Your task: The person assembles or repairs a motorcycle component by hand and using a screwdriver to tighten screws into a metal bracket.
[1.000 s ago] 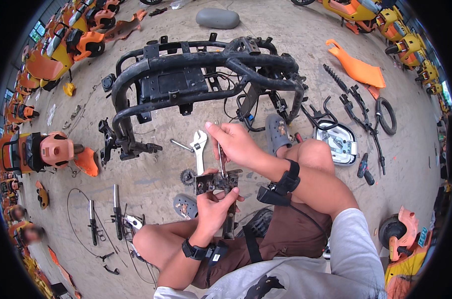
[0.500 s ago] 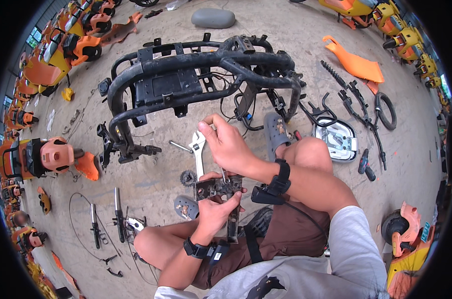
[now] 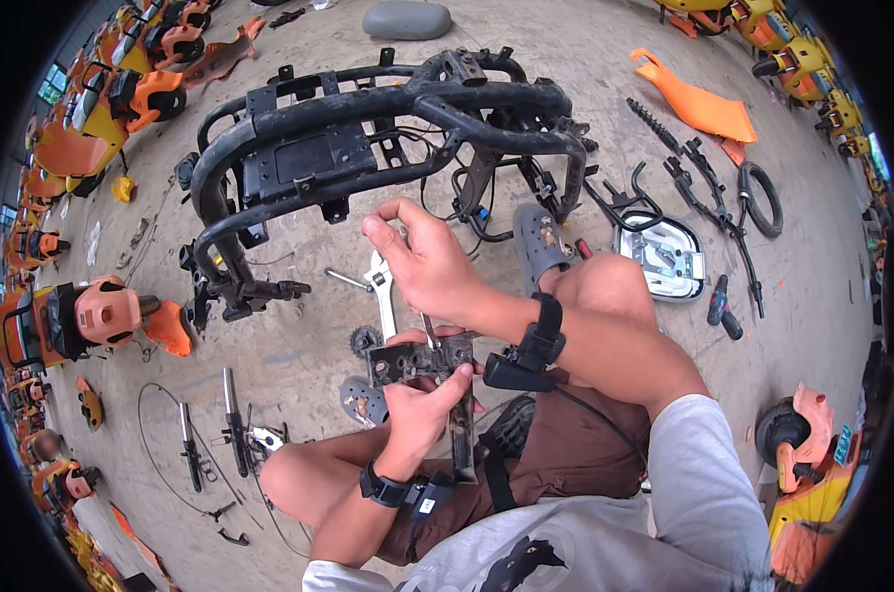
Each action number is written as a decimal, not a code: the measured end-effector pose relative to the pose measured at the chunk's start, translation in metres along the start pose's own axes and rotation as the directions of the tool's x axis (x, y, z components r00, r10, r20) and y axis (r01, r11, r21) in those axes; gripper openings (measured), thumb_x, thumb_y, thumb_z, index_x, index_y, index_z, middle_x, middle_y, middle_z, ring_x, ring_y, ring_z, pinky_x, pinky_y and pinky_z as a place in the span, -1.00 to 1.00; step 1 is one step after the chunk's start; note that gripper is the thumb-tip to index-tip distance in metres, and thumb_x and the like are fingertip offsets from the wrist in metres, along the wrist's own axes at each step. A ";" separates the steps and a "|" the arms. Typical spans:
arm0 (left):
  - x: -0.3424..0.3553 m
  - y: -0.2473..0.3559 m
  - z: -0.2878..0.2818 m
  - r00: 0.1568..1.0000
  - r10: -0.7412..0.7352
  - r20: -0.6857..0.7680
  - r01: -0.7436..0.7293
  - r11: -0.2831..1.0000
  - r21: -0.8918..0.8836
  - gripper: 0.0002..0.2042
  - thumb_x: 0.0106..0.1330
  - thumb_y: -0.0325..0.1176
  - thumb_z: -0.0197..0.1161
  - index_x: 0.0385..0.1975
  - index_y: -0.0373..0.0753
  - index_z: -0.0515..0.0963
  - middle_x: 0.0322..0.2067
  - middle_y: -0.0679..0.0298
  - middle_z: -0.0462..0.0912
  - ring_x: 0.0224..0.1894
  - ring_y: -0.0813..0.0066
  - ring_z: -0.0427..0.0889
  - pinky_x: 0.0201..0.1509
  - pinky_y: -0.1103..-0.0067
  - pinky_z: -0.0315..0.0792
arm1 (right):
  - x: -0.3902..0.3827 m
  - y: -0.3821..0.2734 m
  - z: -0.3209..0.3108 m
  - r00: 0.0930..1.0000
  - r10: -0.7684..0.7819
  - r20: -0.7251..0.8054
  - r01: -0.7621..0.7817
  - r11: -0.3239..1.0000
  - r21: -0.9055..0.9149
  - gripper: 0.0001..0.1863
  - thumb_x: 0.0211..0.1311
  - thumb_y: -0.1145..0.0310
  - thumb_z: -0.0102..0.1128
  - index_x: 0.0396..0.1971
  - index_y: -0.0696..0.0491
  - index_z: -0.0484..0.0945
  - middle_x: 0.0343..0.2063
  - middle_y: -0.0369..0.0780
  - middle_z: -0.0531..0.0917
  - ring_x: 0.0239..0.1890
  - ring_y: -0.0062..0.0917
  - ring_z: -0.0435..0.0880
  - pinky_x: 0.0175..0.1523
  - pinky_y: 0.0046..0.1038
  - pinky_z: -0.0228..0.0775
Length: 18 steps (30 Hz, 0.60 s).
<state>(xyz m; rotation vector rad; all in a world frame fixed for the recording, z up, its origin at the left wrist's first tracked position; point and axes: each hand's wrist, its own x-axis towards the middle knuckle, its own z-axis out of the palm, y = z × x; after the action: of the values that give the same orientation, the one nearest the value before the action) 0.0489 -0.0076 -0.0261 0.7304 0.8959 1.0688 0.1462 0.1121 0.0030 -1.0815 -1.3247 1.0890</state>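
My left hand (image 3: 419, 412) grips a dark, rusty metal bracket (image 3: 395, 367), a flat plate with bolt heads and a stem hanging toward my lap. Above it is my right hand (image 3: 422, 259), its fingers curled and closed, with the thumb at the upper left. A slim, shiny metal tool (image 3: 430, 333) runs from the bracket up beneath that hand; its upper part is hidden, and its kind cannot be made out. On the floor just beyond lies a large adjustable wrench (image 3: 385, 304), with a toothed sprocket (image 3: 365, 341) beside it.
A black scooter frame (image 3: 319, 168) lies ahead. To the right are a white-lined tool case (image 3: 661, 264), a power drill (image 3: 723, 306), a tyre (image 3: 760, 199) and an orange panel (image 3: 693, 102). Shock absorbers (image 3: 232, 424) and cables lie at left. Orange scooters line both sides.
The whole view has shifted slightly. My right hand has moved a little left and away from me, and more of the tool's shaft shows. My left hand still grips the bracket.
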 end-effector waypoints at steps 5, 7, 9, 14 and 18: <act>0.001 0.003 -0.003 0.999 -0.015 0.037 0.014 0.999 0.030 -0.54 0.17 -0.74 0.22 -0.04 -0.24 0.14 0.03 -0.09 0.47 -0.21 0.28 0.68 -0.47 0.52 0.70 | -0.001 -0.006 -0.010 0.956 0.206 0.208 -0.250 0.943 0.219 -0.70 0.49 0.16 -0.10 -0.09 0.11 0.40 -0.82 -0.41 0.33 -0.83 -0.74 0.28 -0.70 -0.60 0.11; -0.002 0.004 0.001 0.999 -0.027 0.037 0.026 0.999 0.020 -0.54 0.17 -0.74 0.22 -0.05 -0.24 0.15 0.03 -0.10 0.46 -0.21 0.28 0.68 -0.47 0.52 0.70 | -0.003 -0.006 -0.011 0.965 0.151 0.214 -0.195 0.960 0.201 -0.69 0.49 0.15 -0.11 -0.11 0.12 0.40 -0.78 -0.39 0.36 -0.81 -0.72 0.32 -0.68 -0.58 0.15; -0.005 0.002 0.002 0.999 -0.031 0.029 0.031 0.999 -0.008 -0.56 0.18 -0.74 0.21 -0.05 -0.26 0.16 0.03 -0.10 0.46 -0.21 0.26 0.69 -0.48 0.52 0.71 | -0.003 -0.012 -0.013 0.910 0.248 0.333 -0.356 0.877 0.321 -0.75 0.47 0.30 -0.22 -0.10 0.11 0.40 -0.75 -0.41 0.30 -0.78 -0.73 0.25 -0.66 -0.57 0.11; -0.003 -0.012 -0.005 0.998 0.010 -0.068 -0.008 0.999 0.035 -0.55 0.16 -0.75 0.20 -0.04 -0.27 0.18 0.02 -0.08 0.45 -0.20 0.27 0.69 -0.49 0.53 0.70 | 0.001 -0.013 -0.019 0.793 0.540 0.282 -0.599 0.603 0.528 -0.74 0.29 0.43 -0.26 -0.09 0.13 0.36 -0.67 -0.41 0.15 -0.70 -0.75 0.06 -0.62 -0.58 -0.01; 0.000 -0.016 -0.006 0.993 0.044 -0.107 -0.026 0.985 0.170 -0.54 0.15 -0.73 0.22 -0.03 -0.26 0.19 0.02 -0.01 0.47 -0.22 0.33 0.69 -0.49 0.56 0.68 | 0.001 -0.004 -0.025 0.718 0.626 0.305 -0.635 0.408 0.656 -0.79 0.28 0.32 -0.17 -0.22 0.14 0.35 -0.74 -0.43 0.10 -0.75 -0.74 0.00 -0.62 -0.57 -0.16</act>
<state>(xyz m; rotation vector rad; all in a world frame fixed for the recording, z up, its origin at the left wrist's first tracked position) 0.0498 -0.0121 -0.0425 0.8360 1.0812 1.0817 0.1716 0.1131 0.0073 -0.9353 -0.2940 1.9847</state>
